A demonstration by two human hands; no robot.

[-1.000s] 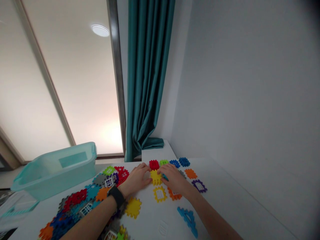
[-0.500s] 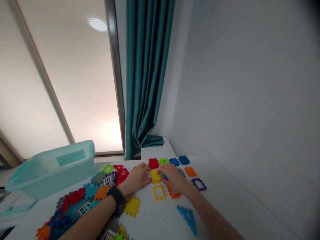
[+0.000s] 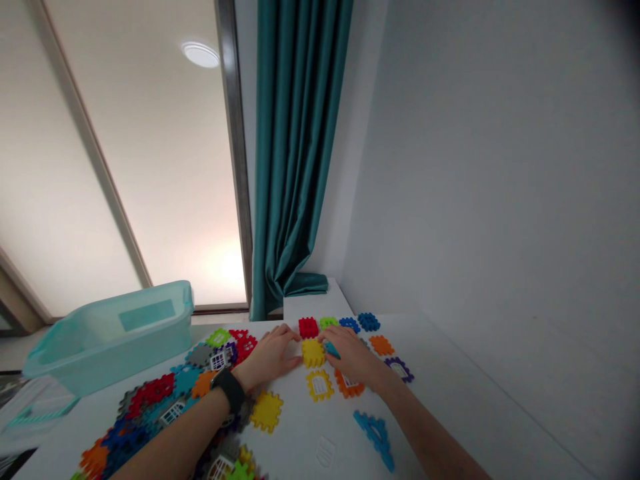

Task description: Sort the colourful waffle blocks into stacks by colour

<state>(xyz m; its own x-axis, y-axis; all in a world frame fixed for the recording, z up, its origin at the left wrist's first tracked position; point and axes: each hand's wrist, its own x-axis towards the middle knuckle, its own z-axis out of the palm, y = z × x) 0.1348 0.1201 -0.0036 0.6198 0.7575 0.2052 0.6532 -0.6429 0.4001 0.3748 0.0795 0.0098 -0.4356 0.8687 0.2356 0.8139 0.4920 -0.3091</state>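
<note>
Yellow block point(image 3: 313, 353): on the white table point(image 3: 295, 443), right between the two hands, just in front of the red block point(image 3: 309, 327)
Left hand point(image 3: 270, 357): bent fingers and thumb spread apart at the left edge of the yellow block; from where I stand I can't tell if they grip it
Right hand point(image 3: 351, 353): curled at the other side of the yellow block, with a teal piece point(image 3: 332, 349) peeking out by the thumb; I can't tell if it is held tight
Watch point(image 3: 230, 392): a dark one, on the left wrist
Near the hands: a yellow window piece point(image 3: 319, 386) and an orange window piece point(image 3: 349, 385) lie side by side, closer to the person
Back row: a green piece point(image 3: 329, 323), a blue piece point(image 3: 349, 325) and a dark blue piece point(image 3: 369, 322), going right from the red block
Blue triangle point(image 3: 376, 439): flat on the table, beside the right forearm
Big pile point(image 3: 153, 395): lots of bumpy pieces, mixed colours, by the left arm
Tub point(image 3: 135, 363): pale green, behind the pile
Curtain point(image 3: 300, 147): green, hanging past the table
</note>
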